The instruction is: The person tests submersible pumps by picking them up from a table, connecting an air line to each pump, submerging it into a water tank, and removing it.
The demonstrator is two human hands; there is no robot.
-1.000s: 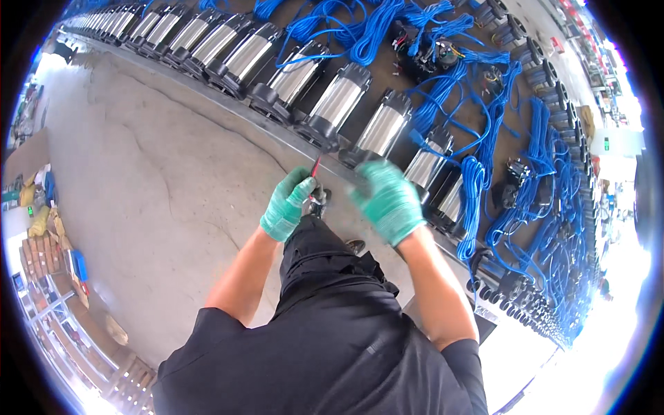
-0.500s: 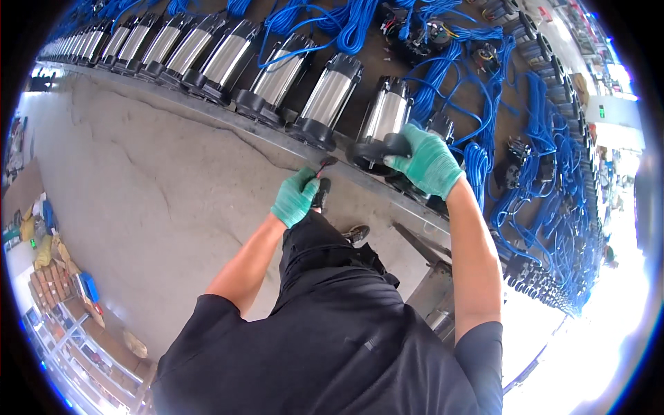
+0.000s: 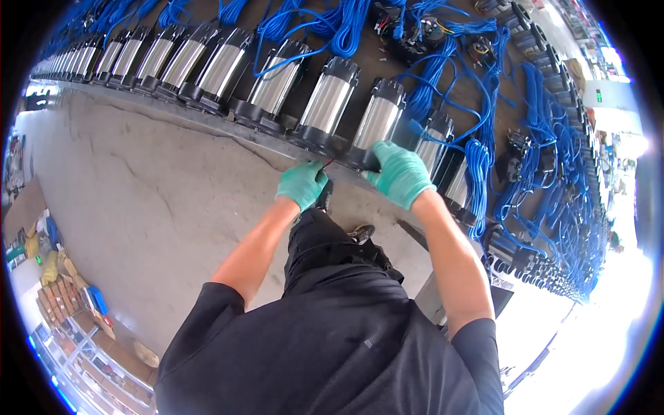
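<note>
A row of submersible pumps, silver cylinders with black ends, lies along the bench edge. My right hand (image 3: 401, 174), in a green glove, has its fingers curled over the black base end of one pump (image 3: 380, 119); the fingertips are partly hidden. Left of it, my left hand (image 3: 303, 184), gloved too, is closed on a small thin tool (image 3: 328, 164) with a red part, close to the bench edge. The tool's dark end is hard to make out against the black pump bases. Beside these stands another pump (image 3: 328, 100).
Coiled blue cables (image 3: 477, 166) lie on and behind the pumps. Further pumps (image 3: 223, 63) continue to the left along the bench edge (image 3: 187, 117). Below is a grey concrete floor (image 3: 138, 180). Cartons (image 3: 59, 301) and shelving stand at the lower left.
My right hand has moved left and slightly down, and the pump's base end now sits back in line with its neighbours. My left hand has moved slightly up and right with the small tool.
</note>
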